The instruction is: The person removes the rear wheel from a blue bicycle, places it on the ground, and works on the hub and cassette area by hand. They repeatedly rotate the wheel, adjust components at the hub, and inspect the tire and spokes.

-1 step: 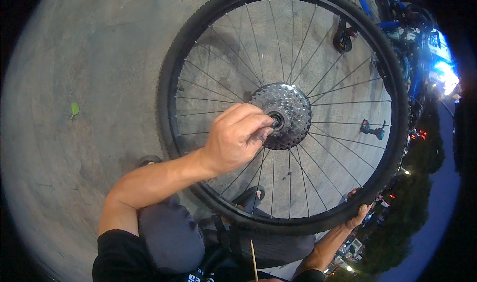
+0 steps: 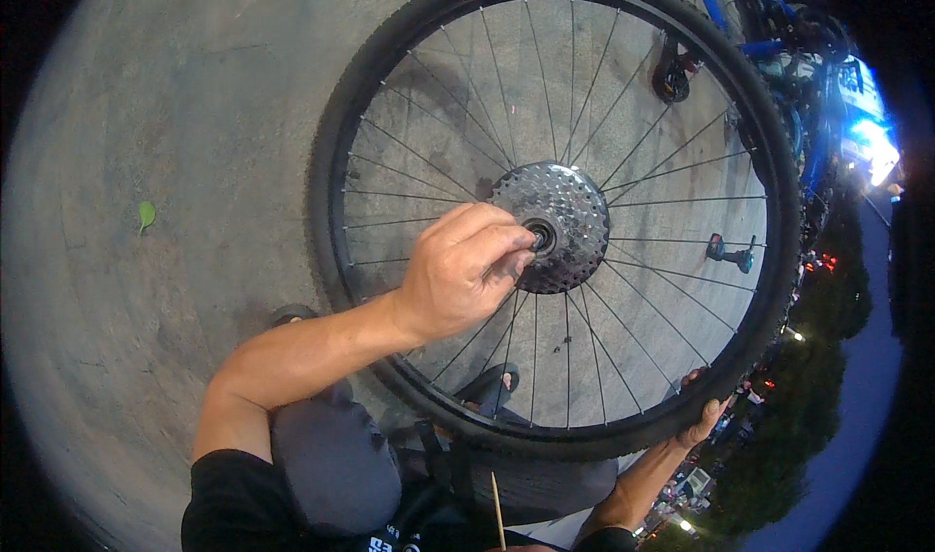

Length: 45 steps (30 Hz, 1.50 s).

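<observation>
A bicycle wheel with a knobbly black tyre (image 2: 336,94) and thin dark spokes stands in front of me, its gear side facing up to me. At its middle sits a dark, greasy cassette (image 2: 579,202) of toothed sprockets around the hub (image 2: 547,244). My left hand (image 2: 453,270) is closed in a pinch at the hub's centre, thumb and forefinger on the small axle end; the fingertips partly hide it. Low on the right, my right hand (image 2: 703,423) grips the tyre and rim, thumb outside, with the other fingers partly hidden behind.
On the concrete floor a teal-and-black cordless drill (image 2: 730,253) shows through the spokes, with a black pedal (image 2: 670,83) farther off. Blue bicycle frames (image 2: 711,2) crowd the upper right. A green leaf (image 2: 146,215) lies left. A thin wooden stick (image 2: 498,508) juts up near my chest.
</observation>
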Each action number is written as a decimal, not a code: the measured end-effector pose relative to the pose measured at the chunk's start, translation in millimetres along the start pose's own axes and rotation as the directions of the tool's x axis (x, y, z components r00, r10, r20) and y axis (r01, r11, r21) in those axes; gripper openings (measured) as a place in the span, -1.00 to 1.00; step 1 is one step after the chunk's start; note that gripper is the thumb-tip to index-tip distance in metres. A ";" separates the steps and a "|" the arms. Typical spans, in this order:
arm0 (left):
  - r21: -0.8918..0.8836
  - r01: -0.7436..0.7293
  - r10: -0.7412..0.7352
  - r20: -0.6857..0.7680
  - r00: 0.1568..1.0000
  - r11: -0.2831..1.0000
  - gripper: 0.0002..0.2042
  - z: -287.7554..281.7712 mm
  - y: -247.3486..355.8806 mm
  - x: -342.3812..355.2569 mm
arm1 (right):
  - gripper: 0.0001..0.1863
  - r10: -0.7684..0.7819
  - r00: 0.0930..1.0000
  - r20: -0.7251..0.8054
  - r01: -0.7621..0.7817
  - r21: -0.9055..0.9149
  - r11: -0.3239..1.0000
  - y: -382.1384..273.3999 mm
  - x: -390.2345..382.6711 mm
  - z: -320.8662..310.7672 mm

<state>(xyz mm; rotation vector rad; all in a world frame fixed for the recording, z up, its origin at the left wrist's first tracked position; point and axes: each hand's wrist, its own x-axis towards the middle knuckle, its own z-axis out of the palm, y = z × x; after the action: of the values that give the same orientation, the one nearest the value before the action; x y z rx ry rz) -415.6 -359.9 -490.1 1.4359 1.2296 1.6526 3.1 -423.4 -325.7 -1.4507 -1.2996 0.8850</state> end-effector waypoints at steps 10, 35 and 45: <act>-0.016 0.029 -0.029 0.007 1.000 0.999 -0.72 -0.1 1.6 0.1 | -0.19 0.014 1.000 -0.005 -0.014 0.024 1.000 0.7 0.0 -4.2; 0.120 -0.092 0.081 0.092 0.992 0.989 -0.78 -4.8 -4.6 -3.5 | -0.17 -0.039 0.997 -0.061 0.041 0.024 0.999 -2.0 -0.8 10.0; 0.077 -0.040 0.033 0.092 0.995 0.996 -0.79 -3.8 -3.4 -6.6 | -0.18 -0.033 0.996 -0.085 0.036 0.030 0.999 -2.2 1.6 14.2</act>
<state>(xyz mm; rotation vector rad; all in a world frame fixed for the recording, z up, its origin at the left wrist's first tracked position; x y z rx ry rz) -418.3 -365.5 -495.8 1.5728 1.2362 1.5600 -10.6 -419.3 -327.4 -1.4223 -1.2389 0.8094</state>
